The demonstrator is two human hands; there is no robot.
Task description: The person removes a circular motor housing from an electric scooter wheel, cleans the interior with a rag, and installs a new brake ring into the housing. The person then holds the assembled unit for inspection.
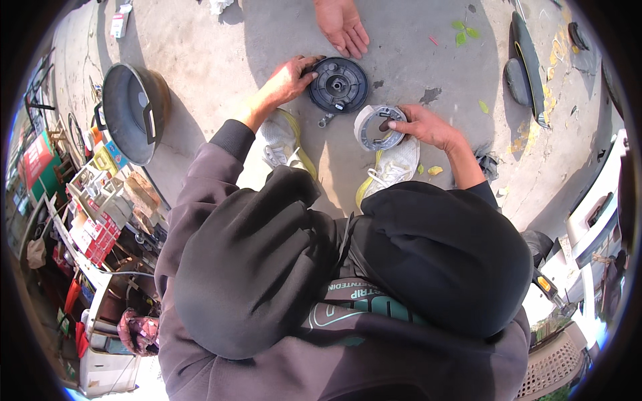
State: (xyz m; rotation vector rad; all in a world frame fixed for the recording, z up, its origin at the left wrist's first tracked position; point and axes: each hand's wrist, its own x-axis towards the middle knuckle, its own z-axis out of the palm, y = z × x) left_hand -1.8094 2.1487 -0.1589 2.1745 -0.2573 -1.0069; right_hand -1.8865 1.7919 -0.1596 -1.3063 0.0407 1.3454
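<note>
In front of my shoes is a round black brake backing plate (324,90) with a hole at its centre and a small metal lever arm (326,121) at its lower edge. My left hand (289,81) is closed on the plate's upper left rim. In my right hand (428,125) is a pair of curved grey brake shoes (367,128) forming a ring, gripped at its right side with the thumb over the edge. The ring hangs just below and right of the plate, above the toe of my right shoe (396,166). Fingertips under both parts are hidden.
Another person's open hand (341,27) reaches in from the far side, just beyond the plate. A large dark basin (160,100) stands on the left. A long black padded piece (528,67) lies at far right. Boxes and clutter (100,234) crowd the left edge. Leaves (461,37) dot the concrete.
</note>
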